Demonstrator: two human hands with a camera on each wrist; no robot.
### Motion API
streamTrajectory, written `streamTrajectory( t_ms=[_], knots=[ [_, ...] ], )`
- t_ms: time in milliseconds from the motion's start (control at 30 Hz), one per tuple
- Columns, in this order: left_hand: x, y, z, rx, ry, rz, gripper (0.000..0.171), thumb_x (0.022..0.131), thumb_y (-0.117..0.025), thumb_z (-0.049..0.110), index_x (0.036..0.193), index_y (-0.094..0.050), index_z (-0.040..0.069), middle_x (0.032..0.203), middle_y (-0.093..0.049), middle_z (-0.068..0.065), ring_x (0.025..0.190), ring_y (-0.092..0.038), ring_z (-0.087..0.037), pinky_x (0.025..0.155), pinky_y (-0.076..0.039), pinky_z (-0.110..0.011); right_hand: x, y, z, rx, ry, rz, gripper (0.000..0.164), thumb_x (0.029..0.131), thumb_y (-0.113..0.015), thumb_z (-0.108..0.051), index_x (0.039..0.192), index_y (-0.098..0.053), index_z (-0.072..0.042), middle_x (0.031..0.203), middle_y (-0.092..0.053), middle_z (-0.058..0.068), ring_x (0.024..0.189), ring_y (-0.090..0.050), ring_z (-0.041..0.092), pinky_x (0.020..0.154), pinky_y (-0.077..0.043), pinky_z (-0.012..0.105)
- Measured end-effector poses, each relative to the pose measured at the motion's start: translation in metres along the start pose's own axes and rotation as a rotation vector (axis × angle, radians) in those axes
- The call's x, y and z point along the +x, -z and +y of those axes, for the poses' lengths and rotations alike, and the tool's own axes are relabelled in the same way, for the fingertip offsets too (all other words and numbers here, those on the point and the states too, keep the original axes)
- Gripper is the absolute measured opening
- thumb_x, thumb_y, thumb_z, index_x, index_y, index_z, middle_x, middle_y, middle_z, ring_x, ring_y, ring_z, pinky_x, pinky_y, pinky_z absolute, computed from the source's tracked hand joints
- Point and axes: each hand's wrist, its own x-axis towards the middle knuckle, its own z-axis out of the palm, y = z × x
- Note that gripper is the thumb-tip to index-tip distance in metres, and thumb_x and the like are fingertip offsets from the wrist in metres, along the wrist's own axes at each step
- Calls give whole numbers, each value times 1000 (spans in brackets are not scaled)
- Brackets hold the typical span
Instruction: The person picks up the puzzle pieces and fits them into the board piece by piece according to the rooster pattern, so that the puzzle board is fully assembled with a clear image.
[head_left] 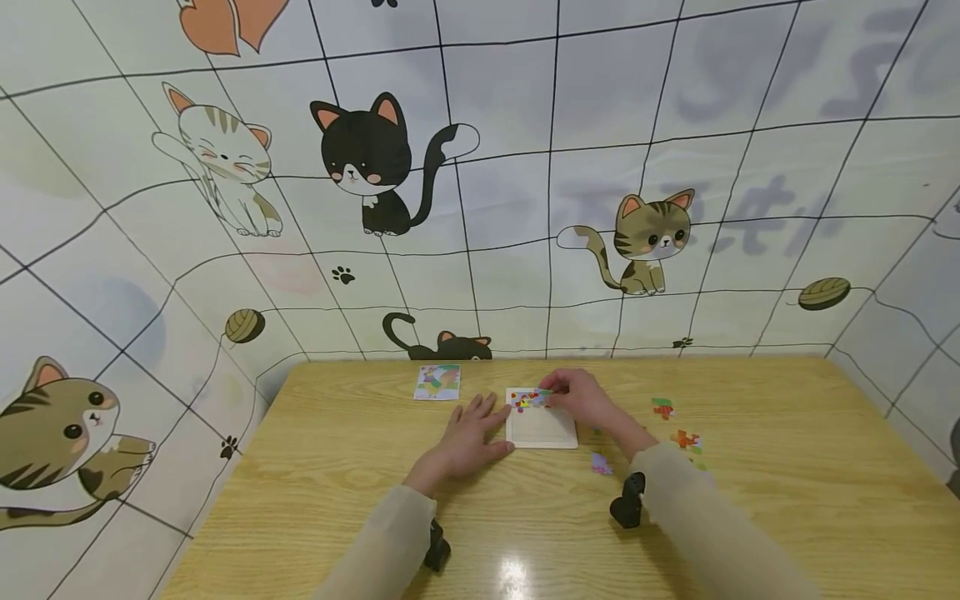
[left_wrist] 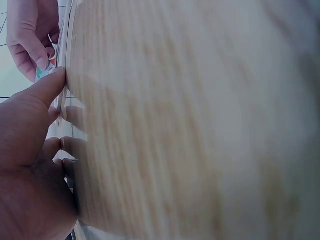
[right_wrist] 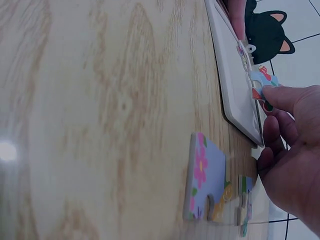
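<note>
My right hand (head_left: 581,398) pinches a light-blue jigsaw puzzle piece (right_wrist: 264,80) with red and green print between thumb and fingers. It holds the piece over the upper right of a white puzzle tray (head_left: 542,431). Colourful pieces (head_left: 521,401) lie along the tray's top edge. Spread flat on the table, my left hand (head_left: 468,440) touches the tray's left side with its thumb and a finger. In the right wrist view, a lilac piece (right_wrist: 210,167) with pink flowers lies near the tray.
Loose puzzle pieces (head_left: 663,407) and orange ones (head_left: 686,439) are on the wooden table (head_left: 360,500) to the right. A square picture card (head_left: 437,382) lies at the back left. A wall with printed cats (head_left: 517,183) stands behind the table.
</note>
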Motion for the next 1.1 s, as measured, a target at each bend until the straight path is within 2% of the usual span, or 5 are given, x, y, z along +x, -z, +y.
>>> streamTrajectory(
  t_ms=[400,600,867,1100],
  knots=[
    [1,0,-1,13,-1,1,67,103,-61,42,159,-40,12,168,-21,-16,156,-11,-38,122,-6,-61,1,-9,1,-36,-36,14,18,93,-69,1,111,-71,1,101,-70,8,94,-63,23,84,-53,42],
    [-1,0,0,0,-4,4,66,103,-61,41,159,-40,12,168,-21,-17,155,-11,-39,122,-6,-61,-2,-15,3,-89,-11,33,21,94,-71,-1,114,-70,-1,107,-67,9,99,-61,25,90,-52,46],
    [-1,0,1,6,0,4,67,103,-61,42,159,-40,12,168,-21,-17,155,-11,-38,122,-7,-61,-5,-17,2,-180,28,52,21,95,-72,-7,116,-72,-1,107,-60,10,91,-56,22,81,-50,42],
    [0,-1,0,5,-1,5,67,103,-61,42,159,-40,12,168,-21,-16,156,-11,-38,122,-7,-61,-6,-15,3,-198,31,45,26,97,-72,-10,121,-73,-2,110,-59,8,85,-51,19,74,-45,36]
  ],
)
